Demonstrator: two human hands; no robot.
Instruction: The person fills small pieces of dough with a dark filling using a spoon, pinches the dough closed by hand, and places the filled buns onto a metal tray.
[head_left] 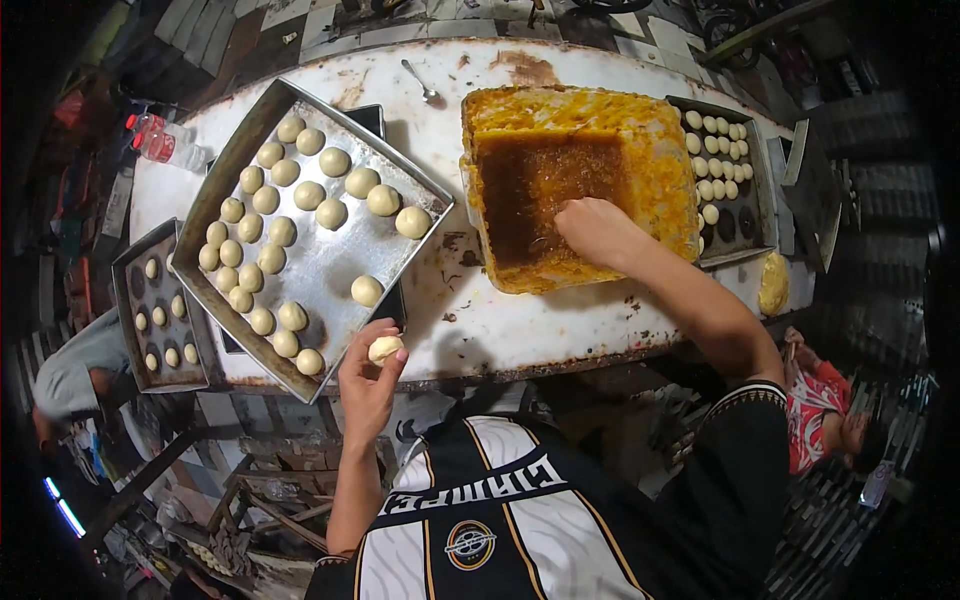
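Between the thumb and fingers of my left hand (368, 378) is a pale piece of dough (385, 349), just off the near corner of a large metal tray (325, 262). Several round dough balls (361, 182) rest in that tray, mostly toward its left and far sides. To the right stands a tub (665, 150) with walls thickly smeared in yellow-orange. Dark brown, sticky-looking filling (520, 190) covers its bottom. My right hand (597, 232) reaches into the tub with its fingers curled down at the filling; the fingertips are hidden.
Smaller trays of dough balls stand at the left (143, 340) and right (768, 215). Beyond the big tray lie a spoon (422, 84) and plastic bottles (160, 145). A yellow dough lump (774, 284) sits at the right table edge. Another person (815, 410) is near the right side.
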